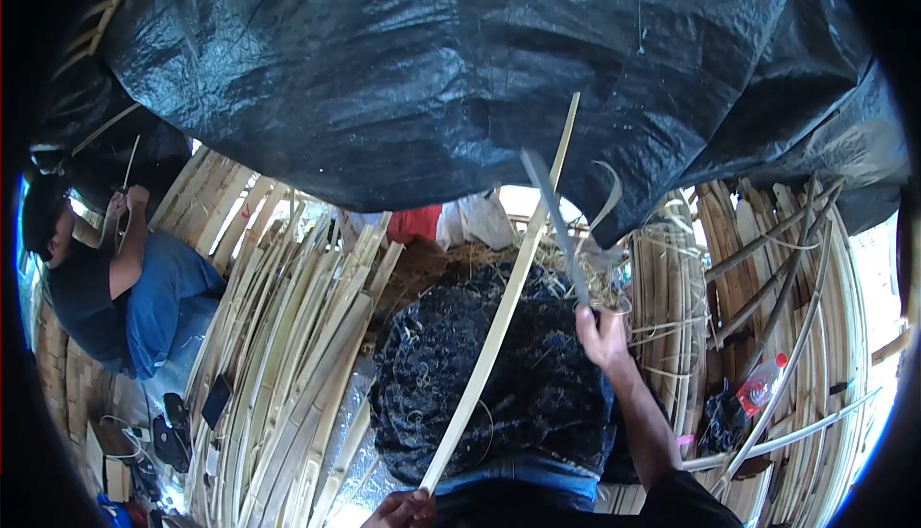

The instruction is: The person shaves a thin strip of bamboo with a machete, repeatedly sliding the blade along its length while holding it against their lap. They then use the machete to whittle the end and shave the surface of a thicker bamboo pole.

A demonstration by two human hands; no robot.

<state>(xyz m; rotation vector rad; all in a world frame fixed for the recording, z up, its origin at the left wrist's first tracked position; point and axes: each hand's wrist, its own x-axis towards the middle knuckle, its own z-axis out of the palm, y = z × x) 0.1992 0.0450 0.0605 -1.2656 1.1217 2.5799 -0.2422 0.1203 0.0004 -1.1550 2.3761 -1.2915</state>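
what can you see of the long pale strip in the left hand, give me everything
The strip is long, narrow and pale yellow, looks like bamboo or wood, and seems to taper toward its far tip. The left hand grips its near end. It slants away and rightward, in view across the dark cloth, its tip seen against the black sheet. The blade in the right hand overlaps it; contact is unclear.
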